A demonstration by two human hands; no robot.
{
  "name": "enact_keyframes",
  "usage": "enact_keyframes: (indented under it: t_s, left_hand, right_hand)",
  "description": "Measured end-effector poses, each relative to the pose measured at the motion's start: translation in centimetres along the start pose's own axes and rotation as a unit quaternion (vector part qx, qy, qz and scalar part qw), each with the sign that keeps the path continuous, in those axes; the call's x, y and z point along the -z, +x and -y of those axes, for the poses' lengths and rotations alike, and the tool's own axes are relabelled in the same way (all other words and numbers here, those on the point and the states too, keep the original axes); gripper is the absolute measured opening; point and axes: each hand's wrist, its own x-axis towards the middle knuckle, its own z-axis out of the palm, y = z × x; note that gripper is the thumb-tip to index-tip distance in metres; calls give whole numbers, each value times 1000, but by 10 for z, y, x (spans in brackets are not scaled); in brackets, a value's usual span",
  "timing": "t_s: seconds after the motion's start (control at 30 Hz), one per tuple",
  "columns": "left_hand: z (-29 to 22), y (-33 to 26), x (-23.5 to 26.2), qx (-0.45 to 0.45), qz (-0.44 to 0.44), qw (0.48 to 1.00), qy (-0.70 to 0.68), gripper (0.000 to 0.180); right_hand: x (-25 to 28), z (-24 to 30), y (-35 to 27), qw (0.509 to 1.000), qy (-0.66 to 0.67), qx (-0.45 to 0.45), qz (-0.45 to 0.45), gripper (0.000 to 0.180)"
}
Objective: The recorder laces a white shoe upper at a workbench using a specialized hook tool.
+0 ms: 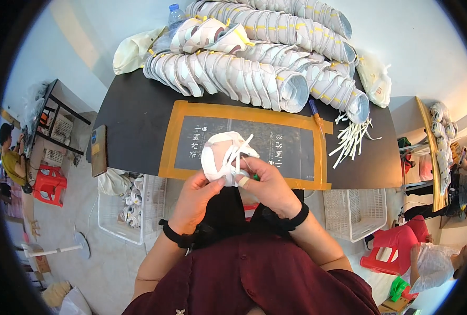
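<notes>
Over the near edge of the table, a white and pale pink shoe upper [220, 156] is held up between my hands. My left hand [194, 198] grips its lower left side, thumb in front. On the other side, my right hand [270, 185] has its thumb and fingers closed at the upper's edge, beside a white lace [239, 153] that crosses the front with one end sticking up. A pale wrap circles the right thumb. My fingertips partly hide the spot where lace and upper meet, so whether I pinch the lace too is unclear.
Rows of nested shoe uppers [218, 76] fill the back of the dark table [133, 105]. A taped mat [178, 131] lies before me. Loose laces [353, 142], a blue-handled tool [315, 111] and a phone [99, 150] are around it. White crates [355, 212] stand below; people sit at both sides.
</notes>
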Motion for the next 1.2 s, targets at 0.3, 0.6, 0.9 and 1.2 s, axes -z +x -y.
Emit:
enact_keyframes:
  t_s: [0.3, 0.6, 0.9, 1.2]
  left_hand:
    - [-3, -3, -7, 64, -11, 995, -78, 29]
    - [10, 6, -4, 31, 46, 998, -37, 28]
    - [7, 3, -23, -25, 10, 999, 17, 26]
    - [12, 2, -22, -66, -24, 995, 67, 19]
  right_hand:
    - [-16, -19, 6, 992, -20, 103, -68, 12]
    - [-16, -13, 1, 932, 351, -43, -82, 2]
    - [-29, -18, 1, 905, 404, -22, -133, 7]
    - [-26, -23, 1, 937, 334, -35, -94, 4]
